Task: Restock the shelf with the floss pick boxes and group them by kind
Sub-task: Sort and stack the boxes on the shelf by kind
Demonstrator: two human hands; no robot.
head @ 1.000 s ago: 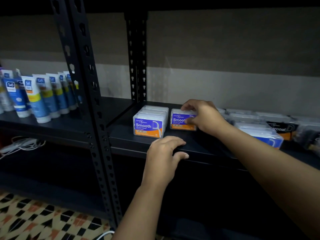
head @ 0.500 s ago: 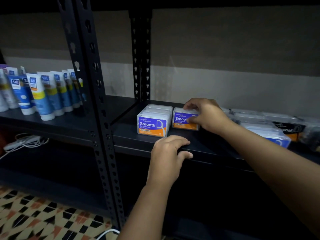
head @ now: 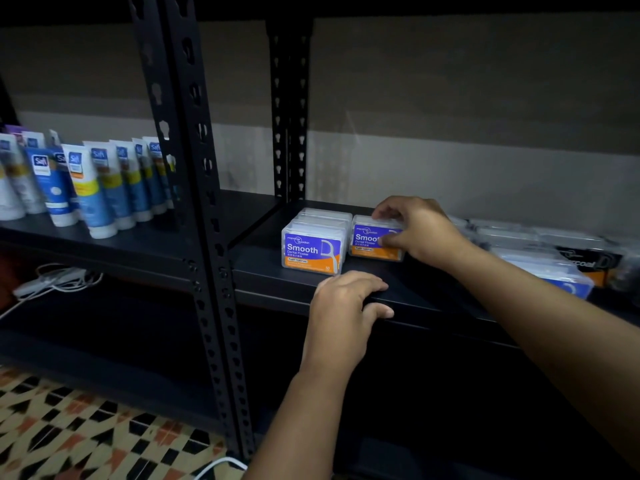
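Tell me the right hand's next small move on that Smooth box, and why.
Probably nudge the second Smooth box forward, level with the first row: the right hand grips it beside that row, slightly further back.

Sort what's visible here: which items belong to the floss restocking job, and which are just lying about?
Part of the job:
- Smooth box gripped by the right hand
- row of Smooth boxes beside it
- unsorted boxes, including a charcoal kind
- shelf, its front edge under the left hand

Lying about:
- cream tubes
- white cable
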